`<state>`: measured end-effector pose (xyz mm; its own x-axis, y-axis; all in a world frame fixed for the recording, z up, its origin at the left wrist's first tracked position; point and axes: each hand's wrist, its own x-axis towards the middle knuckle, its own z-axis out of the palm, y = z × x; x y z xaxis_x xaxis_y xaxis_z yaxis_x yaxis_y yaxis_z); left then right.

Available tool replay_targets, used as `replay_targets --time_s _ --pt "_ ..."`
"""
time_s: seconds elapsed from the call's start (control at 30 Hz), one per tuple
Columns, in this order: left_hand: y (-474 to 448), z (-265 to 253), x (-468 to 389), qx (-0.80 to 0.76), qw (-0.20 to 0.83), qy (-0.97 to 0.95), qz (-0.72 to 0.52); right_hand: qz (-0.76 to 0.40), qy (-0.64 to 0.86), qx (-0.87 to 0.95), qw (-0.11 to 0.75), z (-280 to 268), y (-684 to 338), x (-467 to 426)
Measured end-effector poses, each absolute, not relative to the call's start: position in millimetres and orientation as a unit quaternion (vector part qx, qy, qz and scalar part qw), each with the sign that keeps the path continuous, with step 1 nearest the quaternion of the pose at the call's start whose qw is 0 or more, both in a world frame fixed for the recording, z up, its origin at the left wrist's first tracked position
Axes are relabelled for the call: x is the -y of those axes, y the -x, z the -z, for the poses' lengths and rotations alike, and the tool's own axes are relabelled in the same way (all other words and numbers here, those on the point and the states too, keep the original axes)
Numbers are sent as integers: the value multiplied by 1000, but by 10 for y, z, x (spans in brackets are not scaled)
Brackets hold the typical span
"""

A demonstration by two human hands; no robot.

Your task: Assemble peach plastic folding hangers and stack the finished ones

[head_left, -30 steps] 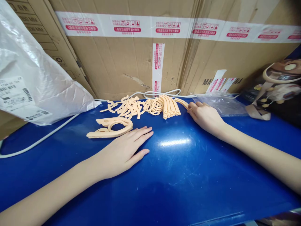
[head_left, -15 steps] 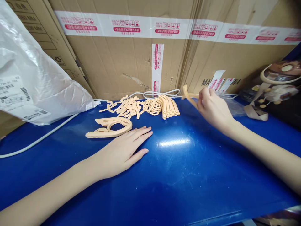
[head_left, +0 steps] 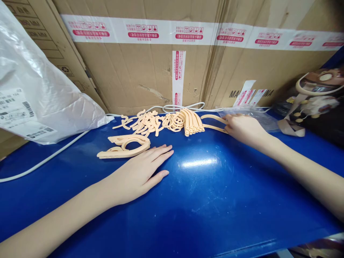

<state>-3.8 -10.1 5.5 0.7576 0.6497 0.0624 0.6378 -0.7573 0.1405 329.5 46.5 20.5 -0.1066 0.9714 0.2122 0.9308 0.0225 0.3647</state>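
Left of centre, our left hand (head_left: 141, 172) lies flat and uncurled just beside the folded hangers (head_left: 120, 154). Right of centre, our right hand (head_left: 243, 125) meets two curved strips (head_left: 213, 116); we cannot tell whether it grips. They run sideways, pointing left toward a row of strips (head_left: 194, 122).

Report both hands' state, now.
Left hand: open, palm down on the table.
Right hand: curled at two strips; can't tell whether its grip is closed.

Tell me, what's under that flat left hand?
Blue tabletop shows around the left hand, and curved beige pieces show along its far edge. Whatever lies directly beneath it is covered.
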Motion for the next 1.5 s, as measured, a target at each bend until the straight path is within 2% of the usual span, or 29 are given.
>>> replay_targets --time_s 0.2,0.43,0.73,0.93,1.07,1.17,1.3,1.5 --pt "42 -46 97 -347 56 -935 -53 -207 -665 -712 93 -199 -3315 -430" --pt "30 -61 99 -345 57 -936 -46 -224 -599 -767 49 -169 -3299 -455" --pt "55 -45 104 -339 41 -939 -46 -143 -642 -739 142 -369 -3212 -288" --pt "7 -31 134 -296 -32 -952 -78 -83 -618 -756 199 -495 -3112 -25" --pt "-54 -42 188 -282 -46 -947 -146 43 -460 -887 23 -366 -2810 149" --pt "-77 -44 198 -282 -5 -946 -160 27 -385 -919 -84 -179 -2574 228" --pt "-73 -48 167 -295 21 -943 -151 0 -353 -928 -119 -49 -2480 252" --pt "-31 -65 124 -326 54 -932 -150 34 -317 -939 -127 -78 -2604 160"
